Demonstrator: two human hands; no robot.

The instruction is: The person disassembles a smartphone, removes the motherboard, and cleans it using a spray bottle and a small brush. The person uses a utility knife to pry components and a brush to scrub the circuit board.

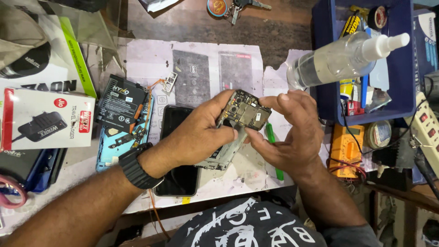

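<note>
At centre frame, both hands hold an opened phone body [238,120], its circuit board and camera modules exposed and facing up. The left hand [201,132], wearing a black wrist watch [136,165], wraps the phone from the lower left, fingers clamped along its left edge and thumb pressed on its lower face. The right hand [290,130] meets it from the right: thumb and forefinger pinched together on the phone's upper right corner, remaining fingers loosely curled below.

The phone's long axis runs diagonally, from lower left to upper right of the frame, tilted up off the work mat [151,55]. The left hand carries the weight; the right hand touches only the upper end of the board.

Directly beneath, a dark phone screen [176,178] lies flat on the mat. A loose black battery [123,103] rests on a teal back cover [107,153] at left centre. A green pry tool [274,151] lies just under the right hand. A clear spray bottle [338,59] rests across a blue tray [324,82] at upper right.
</note>
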